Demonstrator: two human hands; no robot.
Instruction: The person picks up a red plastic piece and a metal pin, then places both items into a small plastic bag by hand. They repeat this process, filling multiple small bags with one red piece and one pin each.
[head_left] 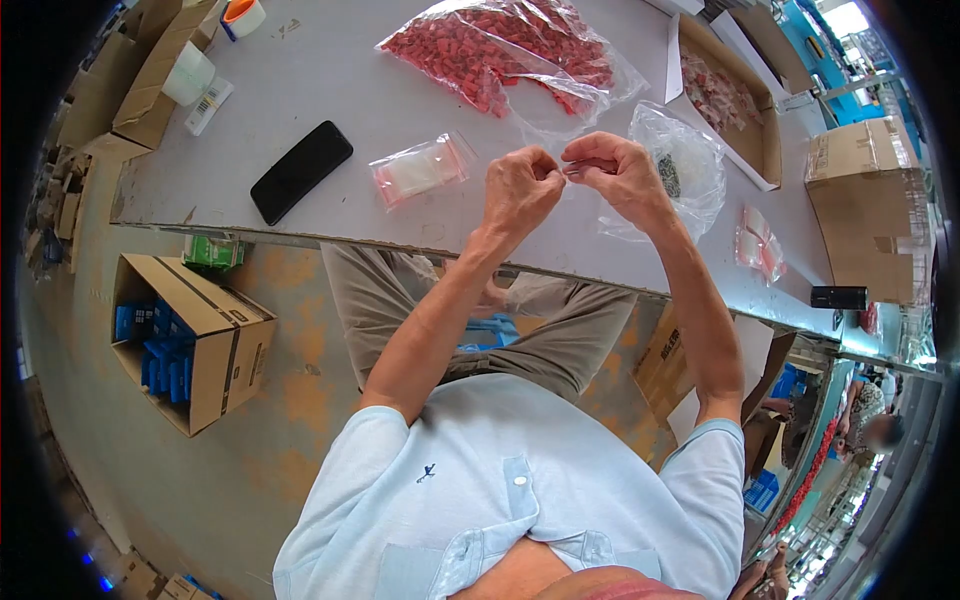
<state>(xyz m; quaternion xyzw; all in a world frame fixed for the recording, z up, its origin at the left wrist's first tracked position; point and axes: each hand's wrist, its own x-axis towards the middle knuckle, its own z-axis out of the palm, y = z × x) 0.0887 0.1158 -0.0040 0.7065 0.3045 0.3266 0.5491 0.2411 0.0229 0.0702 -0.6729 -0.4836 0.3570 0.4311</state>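
Observation:
My left hand (522, 190) and my right hand (625, 178) meet above the near part of the table, each with its fingertips pinched together. What they hold between them is too small and too hidden to name. Just beyond them lies a large clear bag (500, 60) full of small red pieces. To the right of my right hand is an open clear plastic bag (690, 170) with small dark pieces inside. A stack of small clear zip bags with red edges (420, 172) rests left of my left hand.
A black phone (302, 172) lies on the table (300, 80) at left. At right are a shallow open carton (770, 140) with filled small bags, several small packets (760, 245) and a cardboard box (865, 210). A carton of blue boxes (235, 350) stands on the floor.

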